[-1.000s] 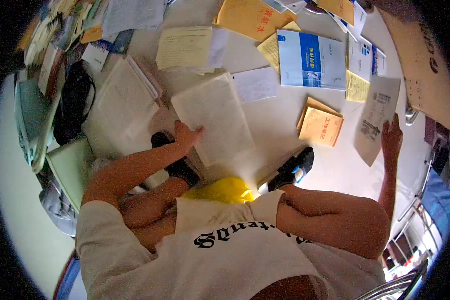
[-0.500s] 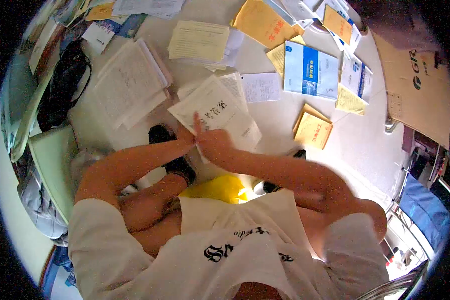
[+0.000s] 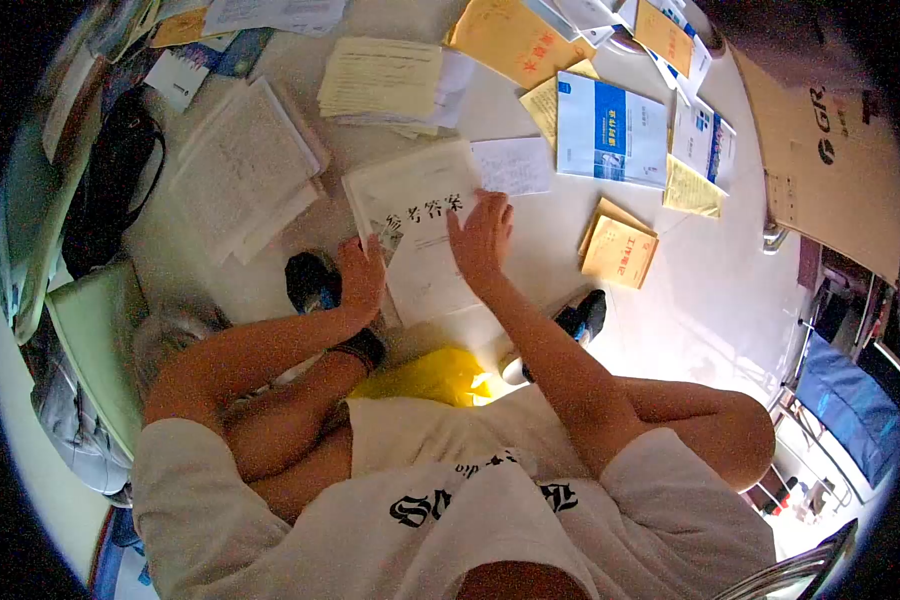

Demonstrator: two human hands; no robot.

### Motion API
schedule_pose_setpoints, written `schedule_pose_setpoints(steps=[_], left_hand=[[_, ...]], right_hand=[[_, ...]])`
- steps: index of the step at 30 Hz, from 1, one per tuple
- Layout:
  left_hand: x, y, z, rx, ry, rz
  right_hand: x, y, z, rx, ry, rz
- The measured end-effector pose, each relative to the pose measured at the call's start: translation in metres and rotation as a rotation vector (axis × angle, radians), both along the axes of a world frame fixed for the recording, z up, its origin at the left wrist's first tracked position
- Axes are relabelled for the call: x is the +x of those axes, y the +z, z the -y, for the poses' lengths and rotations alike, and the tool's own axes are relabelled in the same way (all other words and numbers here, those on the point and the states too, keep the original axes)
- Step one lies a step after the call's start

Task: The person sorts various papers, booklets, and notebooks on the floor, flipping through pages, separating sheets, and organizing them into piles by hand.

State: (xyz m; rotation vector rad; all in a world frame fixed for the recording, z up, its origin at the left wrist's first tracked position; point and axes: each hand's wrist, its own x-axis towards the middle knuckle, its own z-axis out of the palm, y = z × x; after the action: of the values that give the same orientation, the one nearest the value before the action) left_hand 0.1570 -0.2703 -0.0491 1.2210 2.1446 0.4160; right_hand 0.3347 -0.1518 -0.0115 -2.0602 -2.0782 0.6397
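Observation:
A white paper booklet [image 3: 432,270] with large black Chinese characters lies on top of a small stack of papers, straight in front of me. My left hand [image 3: 363,280] grips its left edge, fingers pointing away from me. On the opposite edge is my right hand [image 3: 482,240], its thumb over the cover and its fingers at the side. The sheets under the booklet are mostly covered. Right behind it lies a handwritten white sheet [image 3: 515,165].
Paper piles [image 3: 240,170] lie to the left and yellowish sheets [image 3: 380,80] farther back. A blue-and-white book [image 3: 612,130], orange notebooks [image 3: 620,250] and a brown envelope [image 3: 518,42] are on the right. A cardboard box [image 3: 820,150] stands far right; a yellow bag [image 3: 425,378] lies by my legs.
My hands were together over the tilted booklet; now they are apart, one at each side. The booklet has turned straighter, so its characters read across.

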Motion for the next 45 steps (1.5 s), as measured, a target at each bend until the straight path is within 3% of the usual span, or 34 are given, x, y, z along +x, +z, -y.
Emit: schedule_pose_setpoints(steps=[1, 5, 8, 10, 14, 17, 19, 22, 26, 28, 29, 31, 32, 34, 35, 37, 39, 41, 43, 45], left_hand=[[0.007, 0.014, -0.008, -0.062, 0.178, 0.153], [0.018, 0.020, -0.018, -0.055, 0.185, 0.054], [0.023, 0.007, -0.014, -0.044, 0.157, -0.077], [0.025, -0.007, -0.011, -0.035, 0.150, -0.125], [0.027, -0.018, -0.010, -0.045, 0.141, -0.135], [0.024, -0.019, -0.009, -0.062, 0.136, -0.118], [0.021, -0.020, -0.009, -0.080, 0.134, -0.096], [0.015, -0.019, -0.017, -0.123, 0.155, -0.036], [-0.011, 0.011, -0.039, -0.254, 0.330, 0.338], [-0.028, 0.074, -0.057, -0.357, 0.500, 0.729], [-0.032, 0.108, -0.067, -0.422, 0.443, 0.868], [-0.032, 0.125, -0.072, -0.479, 0.401, 0.997], [-0.032, 0.121, -0.077, -0.416, 0.389, 1.112], [-0.040, 0.095, -0.082, -0.348, 0.372, 1.225], [-0.045, 0.066, -0.083, -0.306, 0.285, 1.252], [-0.041, 0.061, -0.083, -0.269, 0.196, 1.282], [-0.031, 0.096, -0.094, -0.315, 0.230, 1.541], [-0.021, 0.111, -0.094, -0.242, 0.272, 1.469], [-0.017, 0.135, -0.103, -0.169, 0.306, 1.395], [-0.022, 0.160, -0.109, 0.009, -0.065, 0.904]], right_hand=[[0.007, -0.001, -0.003, -0.016, -0.059, 0.024], [0.022, -0.027, -0.014, 0.009, -0.058, -0.092], [0.024, -0.014, -0.023, -0.124, -0.189, -0.248], [0.025, 0.004, -0.037, -0.422, -0.155, -0.330], [0.033, -0.040, -0.024, -0.415, -0.090, -0.298], [0.032, -0.034, -0.016, -0.146, 0.053, -0.343], [0.037, -0.026, -0.020, -0.447, 0.122, -0.660], [0.037, -0.010, -0.033, -0.567, 0.173, -0.756], [0.049, -0.029, -0.042, -0.576, 0.232, -0.786], [0.055, 0.014, -0.055, -0.803, 0.058, -0.946], [0.066, 0.003, -0.060, -0.810, 0.080, -0.950], [0.083, -0.024, -0.063, -0.754, 0.134, -0.990], [0.085, -0.027, -0.064, -0.737, 0.156, -1.006], [0.085, -0.007, -0.061, -0.810, -0.114, -1.155], [0.084, -0.011, -0.061, -0.809, -0.112, -1.155], [0.086, -0.040, -0.059, -0.732, -0.035, -1.130], [0.094, -0.068, -0.056, -0.641, 0.025, -1.106], [0.094, -0.048, -0.058, -0.584, 0.049, -1.086], [0.068, 0.027, -0.064, -0.721, -0.230, -1.275], [0.072, 0.032, -0.075, -0.660, -0.173, -1.156]])
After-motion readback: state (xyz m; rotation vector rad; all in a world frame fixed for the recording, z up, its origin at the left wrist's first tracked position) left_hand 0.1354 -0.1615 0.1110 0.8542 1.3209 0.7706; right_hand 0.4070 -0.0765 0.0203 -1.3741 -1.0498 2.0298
